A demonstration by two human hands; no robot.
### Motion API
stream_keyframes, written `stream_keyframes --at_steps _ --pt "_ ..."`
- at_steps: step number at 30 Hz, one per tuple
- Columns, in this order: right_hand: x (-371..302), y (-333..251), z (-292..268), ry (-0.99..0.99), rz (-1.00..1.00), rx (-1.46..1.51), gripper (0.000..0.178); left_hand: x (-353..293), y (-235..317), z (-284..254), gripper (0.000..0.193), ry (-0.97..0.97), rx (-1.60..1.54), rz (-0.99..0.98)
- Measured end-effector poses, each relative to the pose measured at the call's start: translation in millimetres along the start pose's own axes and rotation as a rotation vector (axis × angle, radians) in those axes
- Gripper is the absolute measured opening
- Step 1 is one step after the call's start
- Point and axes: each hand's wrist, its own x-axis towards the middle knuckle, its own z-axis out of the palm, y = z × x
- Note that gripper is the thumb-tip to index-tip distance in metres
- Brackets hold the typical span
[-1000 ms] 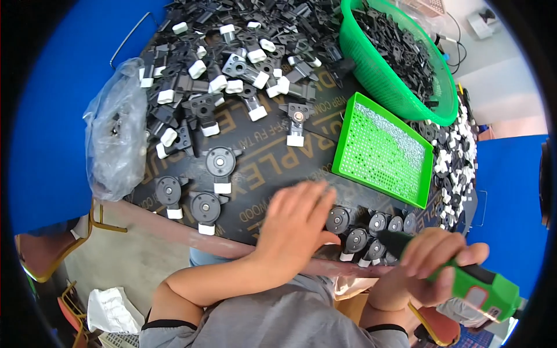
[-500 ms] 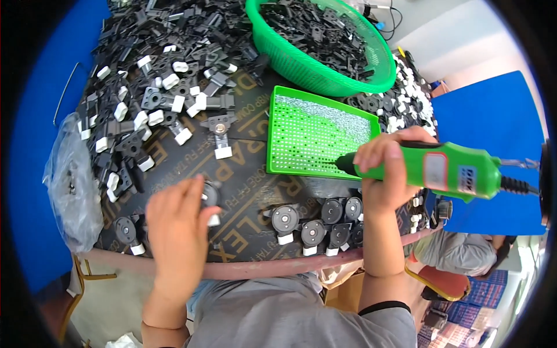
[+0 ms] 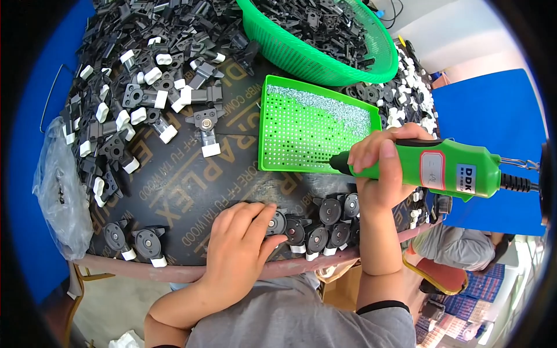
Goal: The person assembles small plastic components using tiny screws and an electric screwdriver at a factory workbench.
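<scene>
My left hand [image 3: 237, 246] curls its fingers and thumb around a round black part [image 3: 277, 223] near the table's front edge, covering much of it. That part sits at the left end of a cluster of similar black discs with white tabs, one of them a round black disc part [image 3: 317, 238]. In my right hand [image 3: 380, 168] is a green electric screwdriver [image 3: 447, 168], held nearly level. Its black nose rests over the near right corner of a green perforated tray [image 3: 263, 139], which holds many small silvery screws [image 3: 325, 107].
Piled black parts [image 3: 168, 35] with white caps cover the back left. A green basket [image 3: 255, 29] of black pieces stands behind the tray. A clear plastic bag [image 3: 61, 197] lies at the left edge; two discs [image 3: 148, 243] sit front left. Another person [image 3: 452, 246] is at right.
My left hand has moved right, carrying the round black part to the cluster, whose nearest discs have shifted slightly right. My right hand stays with the screwdriver by the tray. The view has shifted slightly.
</scene>
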Motion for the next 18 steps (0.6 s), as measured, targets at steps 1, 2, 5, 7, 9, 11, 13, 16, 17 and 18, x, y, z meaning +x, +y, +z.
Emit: stream_keyframes --at_steps 1,2,5,7,9,11,13,16,17,18 --pt "-0.1 -0.1 -0.2 -0.002 0.002 0.000 0.022 0.3 -0.8 0.9 0.048 0.000 -0.001 -0.002" --pt "0.2 -0.7 -0.2 -0.009 0.000 -0.011 0.022 1.6 -1.8 1.5 0.049 0.016 -0.017 -0.010" --pt "0.3 -8.0 1.0 -0.019 -0.013 -0.007 0.022 2.9 -6.8 2.6 0.047 0.017 -0.079 -0.029" --pt "-3.8 -22.3 3.2 -0.012 -0.012 0.107 0.024 2.1 -10.5 1.9 0.045 0.007 -0.118 -0.048" --pt "-7.6 -58.7 14.6 0.029 0.018 0.158 0.028 2.7 -10.3 1.3 0.045 0.008 -0.132 -0.022" --pt "-17.7 -86.1 24.1 -0.045 0.019 0.227 0.033 4.8 -9.1 2.8 0.045 0.011 -0.146 -0.006" --pt "-24.7 -80.9 25.4 -0.333 -0.074 0.179 0.025 3.9 -10.5 2.9 0.045 0.021 -0.149 -0.001" --pt "-36.2 -68.9 34.2 -0.479 -0.088 0.154 0.028 1.5 -13.6 3.2 0.044 0.022 -0.148 -0.023" --pt "-38.7 -68.2 36.2 -0.459 -0.068 0.139 0.028 2.5 -13.3 4.3 0.044 0.022 -0.157 -0.010" --pt "-40.1 -67.5 36.9 -0.438 -0.049 0.124 0.029 3.4 -12.7 5.1 0.044 0.023 -0.165 0.003"
